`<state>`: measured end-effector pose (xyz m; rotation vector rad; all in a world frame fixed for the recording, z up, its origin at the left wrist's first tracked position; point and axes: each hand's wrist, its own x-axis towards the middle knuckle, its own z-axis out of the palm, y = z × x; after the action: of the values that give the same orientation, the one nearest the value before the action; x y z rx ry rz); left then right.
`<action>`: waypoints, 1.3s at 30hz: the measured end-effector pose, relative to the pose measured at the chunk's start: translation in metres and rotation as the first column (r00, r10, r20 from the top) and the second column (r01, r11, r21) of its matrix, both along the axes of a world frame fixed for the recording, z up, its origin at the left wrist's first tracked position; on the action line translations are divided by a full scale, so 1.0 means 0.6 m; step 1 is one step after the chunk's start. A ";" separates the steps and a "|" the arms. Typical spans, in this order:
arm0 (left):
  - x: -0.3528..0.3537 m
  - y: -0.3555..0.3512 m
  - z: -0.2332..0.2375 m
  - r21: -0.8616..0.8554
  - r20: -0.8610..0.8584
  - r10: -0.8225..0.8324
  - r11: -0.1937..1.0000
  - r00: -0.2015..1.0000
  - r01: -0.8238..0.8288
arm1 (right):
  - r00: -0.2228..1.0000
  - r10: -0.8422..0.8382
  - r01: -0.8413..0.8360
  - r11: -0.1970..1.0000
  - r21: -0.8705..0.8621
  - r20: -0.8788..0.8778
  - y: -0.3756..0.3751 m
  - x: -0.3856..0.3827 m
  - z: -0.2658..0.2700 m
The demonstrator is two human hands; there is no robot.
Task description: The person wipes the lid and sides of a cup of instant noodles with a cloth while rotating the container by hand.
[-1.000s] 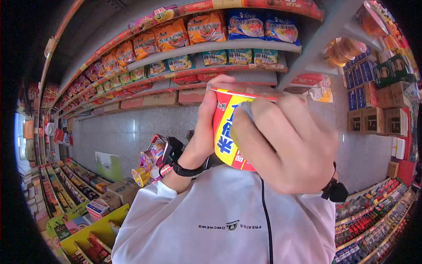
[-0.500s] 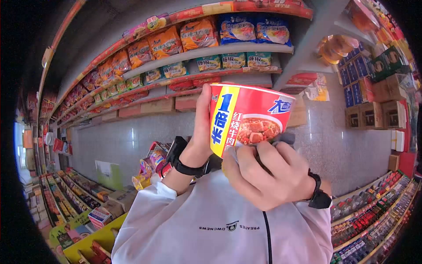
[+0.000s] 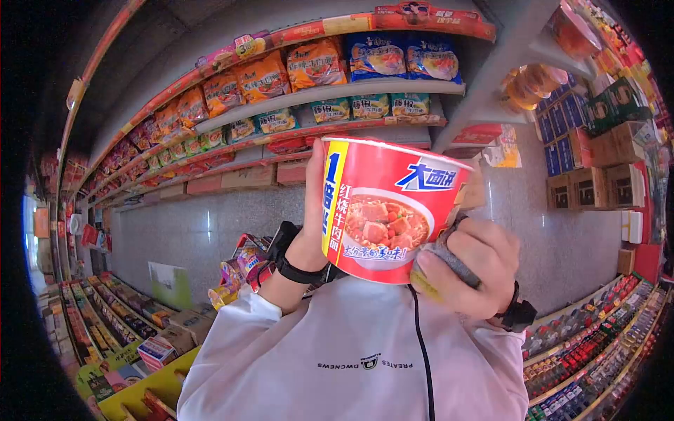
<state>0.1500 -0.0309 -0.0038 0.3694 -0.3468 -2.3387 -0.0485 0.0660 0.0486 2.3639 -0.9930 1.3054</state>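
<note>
A red instant noodle bowl, with a picture of beef noodles and a yellow strip on its side, is held up in front of my chest. My left hand grips it from the left; most of its fingers are hidden behind the bowl. My right hand is closed around a grey and yellow cloth, which lies against the lower right side of the bowl. Both wrists wear black bands.
Ahead, a shelf carries orange, blue and green noodle packs. Cardboard boxes are stacked at the right. Bottles line the lower right. A shopping basket with noodle tubs stands below my left arm.
The bowl has turned so its noodle picture faces me more, and has shifted slightly left. My right hand has moved right with the cloth, from the lower front to the bowl's right side.
</note>
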 end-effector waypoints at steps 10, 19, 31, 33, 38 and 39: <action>0.010 0.004 0.007 -0.225 0.125 0.097 0.972 0.987 -0.067 | 0.999 -0.039 0.039 0.999 0.029 -0.002 -0.038 -0.005 0.045; 0.013 0.008 0.003 -0.350 0.213 0.225 0.926 0.951 -0.141 | 1.000 0.030 -0.030 0.992 0.127 0.007 -0.053 -0.004 0.054; 0.005 0.013 -0.009 -0.589 0.342 0.371 0.801 0.863 -0.110 | 0.979 -0.153 0.152 0.988 -0.021 -0.136 -0.062 0.024 0.049; 0.000 0.016 -0.011 -0.593 0.342 0.386 0.796 0.857 -0.122 | 0.971 -0.156 0.155 0.988 -0.016 -0.183 -0.061 0.035 0.053; 0.002 0.013 -0.014 -0.527 0.273 0.344 0.835 0.899 -0.159 | 0.974 -0.080 0.080 0.997 -0.007 -0.210 -0.064 0.023 0.045; 0.005 0.010 -0.018 -0.529 0.269 0.359 0.830 0.894 -0.174 | 0.975 -0.074 0.074 0.997 -0.007 -0.210 -0.065 0.017 0.041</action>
<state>0.1527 -0.0247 -0.0148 0.5503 -0.9841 -1.8072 -0.0383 0.0268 0.0734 2.3803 -1.0057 1.0036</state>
